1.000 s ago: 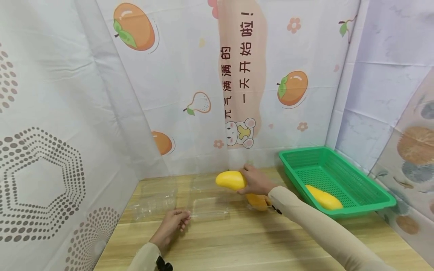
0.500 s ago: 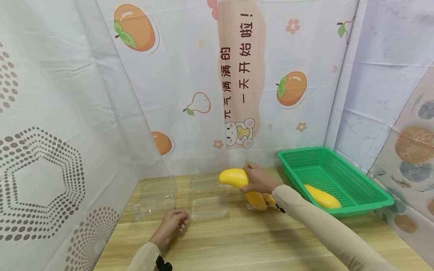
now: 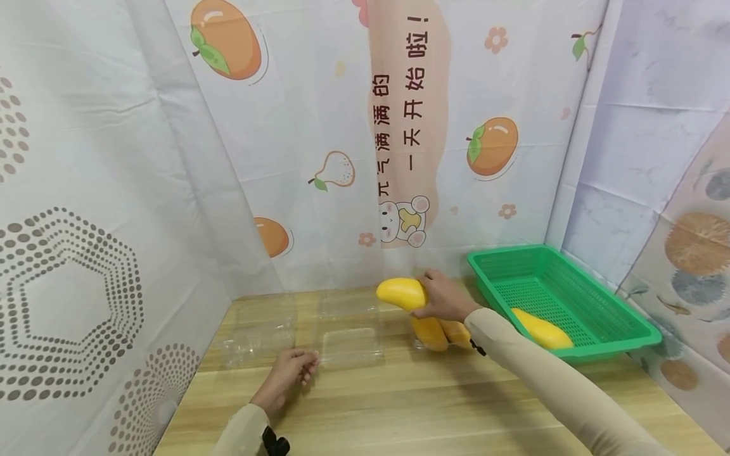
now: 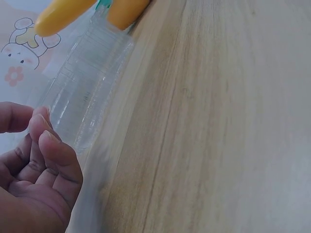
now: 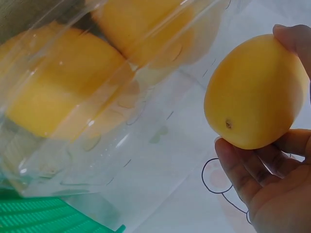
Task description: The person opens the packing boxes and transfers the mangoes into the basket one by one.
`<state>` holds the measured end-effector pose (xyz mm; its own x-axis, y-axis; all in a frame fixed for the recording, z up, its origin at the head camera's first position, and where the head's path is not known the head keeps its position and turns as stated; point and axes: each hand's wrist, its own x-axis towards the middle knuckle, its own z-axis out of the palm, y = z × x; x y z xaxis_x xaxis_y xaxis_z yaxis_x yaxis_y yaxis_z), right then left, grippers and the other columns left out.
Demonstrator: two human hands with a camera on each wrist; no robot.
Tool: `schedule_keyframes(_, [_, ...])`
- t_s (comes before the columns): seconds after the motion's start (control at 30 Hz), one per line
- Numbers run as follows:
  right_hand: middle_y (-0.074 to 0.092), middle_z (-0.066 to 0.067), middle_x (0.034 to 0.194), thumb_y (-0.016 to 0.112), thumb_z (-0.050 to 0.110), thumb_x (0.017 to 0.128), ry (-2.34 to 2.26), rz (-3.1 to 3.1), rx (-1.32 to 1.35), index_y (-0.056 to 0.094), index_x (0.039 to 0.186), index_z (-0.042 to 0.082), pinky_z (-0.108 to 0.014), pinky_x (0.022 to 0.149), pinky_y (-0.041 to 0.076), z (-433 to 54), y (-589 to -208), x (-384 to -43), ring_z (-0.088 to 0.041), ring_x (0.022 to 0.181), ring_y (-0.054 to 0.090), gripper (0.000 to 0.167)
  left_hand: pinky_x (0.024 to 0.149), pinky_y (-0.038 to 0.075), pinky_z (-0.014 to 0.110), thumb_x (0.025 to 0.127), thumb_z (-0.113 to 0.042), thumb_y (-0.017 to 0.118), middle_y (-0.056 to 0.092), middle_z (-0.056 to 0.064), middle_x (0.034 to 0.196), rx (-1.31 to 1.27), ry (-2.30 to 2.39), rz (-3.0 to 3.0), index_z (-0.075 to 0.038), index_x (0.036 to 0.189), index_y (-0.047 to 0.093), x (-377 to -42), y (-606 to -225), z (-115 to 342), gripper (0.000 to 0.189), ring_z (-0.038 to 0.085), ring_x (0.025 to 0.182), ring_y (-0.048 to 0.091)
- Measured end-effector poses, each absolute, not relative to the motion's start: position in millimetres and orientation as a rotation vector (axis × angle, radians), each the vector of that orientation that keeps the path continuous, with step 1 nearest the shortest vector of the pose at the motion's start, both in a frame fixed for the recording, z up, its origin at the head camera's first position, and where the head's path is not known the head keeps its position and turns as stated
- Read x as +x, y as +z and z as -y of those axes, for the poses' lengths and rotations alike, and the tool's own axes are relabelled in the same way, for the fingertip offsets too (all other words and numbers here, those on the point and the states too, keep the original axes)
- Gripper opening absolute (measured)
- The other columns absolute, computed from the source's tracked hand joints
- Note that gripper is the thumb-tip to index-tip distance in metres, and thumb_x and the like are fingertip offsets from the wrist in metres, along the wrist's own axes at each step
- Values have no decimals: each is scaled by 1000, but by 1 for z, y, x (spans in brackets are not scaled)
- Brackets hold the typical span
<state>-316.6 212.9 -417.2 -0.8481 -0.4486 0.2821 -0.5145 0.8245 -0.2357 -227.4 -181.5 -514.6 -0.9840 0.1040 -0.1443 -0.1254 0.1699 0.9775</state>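
Okay so going left to right, there's a clear box (image 3: 259,342) at the far left of the wooden table (image 3: 365,411), same spot it was in half a second ago; next comes the left hand (image 3: 287,377), which has barely budged either, fingers curled in and the tips pinching the near left corner of a middle box (image 3: 352,345), also clear plastic and only showing the wood through its bottom; then the thing that's actually moved, the held mango (image 3: 401,292), which has slid a bit to the right and a touch up since the earlier frame; it's up off the table, fat end toward the palm, narrow end pointing left; the right hand (image 3: 447,297) has a proper grasp on it, thumb on one side and fingers on the other in the right wrist view, and it's shifted right along with the fruit; just below that hand are two mangoes (image 3: 429,334) lying side by side in a third box (image 5: 121,141), see-through again, and those look put; over on the right the green basket (image 3: 616,350) hasn't really gone anywhere, with one last mango (image 3: 542,329) lying in it against the near left side, same as before.
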Motion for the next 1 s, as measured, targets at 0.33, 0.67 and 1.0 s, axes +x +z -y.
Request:
schedule_keyframes(0.33, [55, -5, 101, 90, 46, 74, 475, 2813, 728, 64, 129, 1, -36, 74, 49, -220, -419, -314, -20, 83, 51, 75, 56, 47, 21, 102, -15, 61, 63, 6, 78, -19, 1931, -2251, 14, 102, 66, -227, -517, 181, 29, 11, 65, 53])
schedule_keyframes(0.67, [56, -6, 102, 90, 47, 75, 488, 2849, 669, 66, 125, 0, -39, 77, 50, -226, -420, -312, -21, 85, 52, 73, 56, 47, 22, 102, -15, 61, 63, 6, 78, -51, 1934, -2256, 13, 102, 66, -227, -516, 179, 29, 11, 65, 53])
schedule_keyframes(1.0, [57, -7, 103, 89, 49, 75, 491, 2845, 635, 66, 125, -1, -39, 77, 52, -238, -417, -311, -21, 84, 53, 74, 56, 47, 22, 102, -15, 61, 62, 6, 77, -66, 1942, -2257, 11, 99, 67, -229, -517, 179, 26, 12, 65, 52])
